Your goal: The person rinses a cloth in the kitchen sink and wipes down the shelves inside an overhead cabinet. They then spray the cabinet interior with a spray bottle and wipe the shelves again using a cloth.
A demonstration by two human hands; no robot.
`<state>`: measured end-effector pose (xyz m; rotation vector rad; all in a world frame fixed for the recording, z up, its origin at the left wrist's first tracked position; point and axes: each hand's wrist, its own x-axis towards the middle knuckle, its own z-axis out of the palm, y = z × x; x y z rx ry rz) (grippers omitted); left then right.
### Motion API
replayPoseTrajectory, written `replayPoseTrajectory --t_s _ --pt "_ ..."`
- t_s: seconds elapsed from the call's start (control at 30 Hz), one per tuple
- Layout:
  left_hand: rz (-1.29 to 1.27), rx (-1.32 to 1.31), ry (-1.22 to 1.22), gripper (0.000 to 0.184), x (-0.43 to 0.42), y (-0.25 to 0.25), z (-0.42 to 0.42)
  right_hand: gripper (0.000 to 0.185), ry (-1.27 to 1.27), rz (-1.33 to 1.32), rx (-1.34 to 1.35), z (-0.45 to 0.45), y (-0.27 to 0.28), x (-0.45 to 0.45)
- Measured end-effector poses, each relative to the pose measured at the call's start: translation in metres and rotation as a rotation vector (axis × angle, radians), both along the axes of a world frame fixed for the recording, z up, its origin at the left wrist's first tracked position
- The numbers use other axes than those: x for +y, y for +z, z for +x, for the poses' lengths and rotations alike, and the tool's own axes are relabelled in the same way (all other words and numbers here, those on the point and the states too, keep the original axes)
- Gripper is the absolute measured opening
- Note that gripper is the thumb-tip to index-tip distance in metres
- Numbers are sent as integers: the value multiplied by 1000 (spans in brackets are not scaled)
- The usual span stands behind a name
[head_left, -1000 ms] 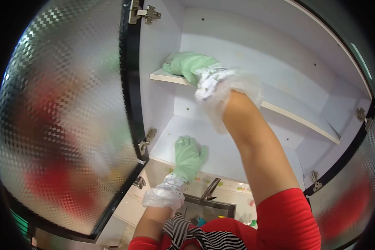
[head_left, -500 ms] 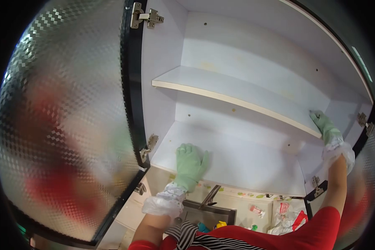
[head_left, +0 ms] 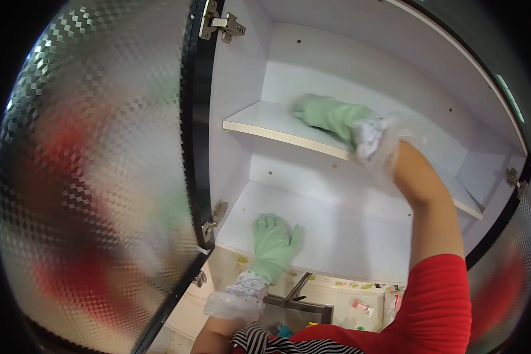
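Both of my hands wear pale green gloves with clear plastic cuffs. My left hand (head_left: 273,245) rests on the bottom board (head_left: 342,227) of a white wall cabinet, fingers stretched and thumb apart, nothing in it. Higher up, my right hand (head_left: 330,115) is over the left part of the middle shelf (head_left: 289,137), with the forearm reaching across the shelf's front edge. Motion smears its fingertips, and whatever may be under them cannot be made out. A thin dark line shows near the shelf's right end.
At left a patterned glass door (head_left: 100,177) with a black frame hangs open on metal hinges (head_left: 221,23). Another open door (head_left: 507,277) is at right. Below are a sink (head_left: 307,311), a faucet (head_left: 297,289) and a small clear-and-red packet (head_left: 361,306).
My right hand has swept left from the shelf's right end to its left part. The left hand stays on the bottom board. The shelf's right end appears lower and farther right; the view has shifted slightly.
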<state>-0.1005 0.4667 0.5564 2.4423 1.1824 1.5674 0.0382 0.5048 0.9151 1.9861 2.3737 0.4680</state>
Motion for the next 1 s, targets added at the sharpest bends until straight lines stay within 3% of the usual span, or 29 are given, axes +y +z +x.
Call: replayPoseTrajectory --t_s 0.13,0.27,0.33,0.43,0.57,0.77,0.83,0.87,0.93,0.97,1.0 --pt "-194 21 -97 59 -10 14 -8 46 147 -35 220 -57 -4 5" --pt "-190 38 -112 56 -11 17 -10 23 35 -84 722 -34 -5 -65" --pt "-186 50 -108 55 -11 15 -10 21 -42 -3 739 -1 -8 -98" --pt "-129 47 -71 51 -7 11 -7 31 -208 -62 1037 43 3 -147" --pt "-27 39 -27 45 -6 8 -5 43 -297 146 898 142 15 -162" --pt "-18 48 -4 45 -5 6 -3 61 -683 545 538 317 23 -180" --pt "-8 42 -5 45 -2 4 0 67 -657 617 463 334 18 -189" --pt "-24 41 -22 46 -4 7 -2 94 -597 551 436 272 17 -212" --pt "-163 66 -84 53 -12 19 -6 88 -245 374 795 193 4 -223" --pt "-126 53 -63 53 -11 15 -4 92 -263 186 747 172 3 -217" --pt "-99 41 -44 54 -6 7 -1 93 -419 192 558 156 -4 -208"
